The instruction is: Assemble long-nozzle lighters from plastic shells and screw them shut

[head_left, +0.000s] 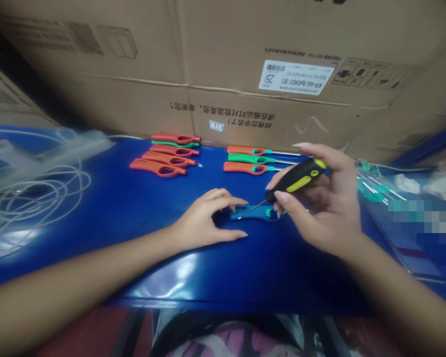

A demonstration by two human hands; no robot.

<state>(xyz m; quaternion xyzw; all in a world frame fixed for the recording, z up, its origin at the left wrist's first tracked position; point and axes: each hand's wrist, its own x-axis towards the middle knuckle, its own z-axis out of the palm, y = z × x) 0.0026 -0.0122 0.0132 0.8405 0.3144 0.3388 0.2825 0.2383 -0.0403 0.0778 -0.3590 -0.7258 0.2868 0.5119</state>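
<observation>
A blue lighter body (255, 213) with a teal trigger lies flat on the blue table in front of me. My left hand (207, 216) is at its left end, thumb and fingers apart on either side; whether a fingertip touches the body I cannot tell. My right hand (325, 198) is wrapped around a black and yellow screwdriver (297, 181). The screwdriver slants down to the left, its thin shaft reaching over the lighter body with the tip near the left end. The right part of the lighter body is hidden behind my right fingers.
Several red, orange and green lighter shells (159, 167) lie at the back left. Three long-stemmed lighters (241, 167) lie behind my hands. Coiled white cable (52, 183) covers the left side; metal rods with teal parts (373, 186) lie right. A cardboard box (223, 59) walls the back.
</observation>
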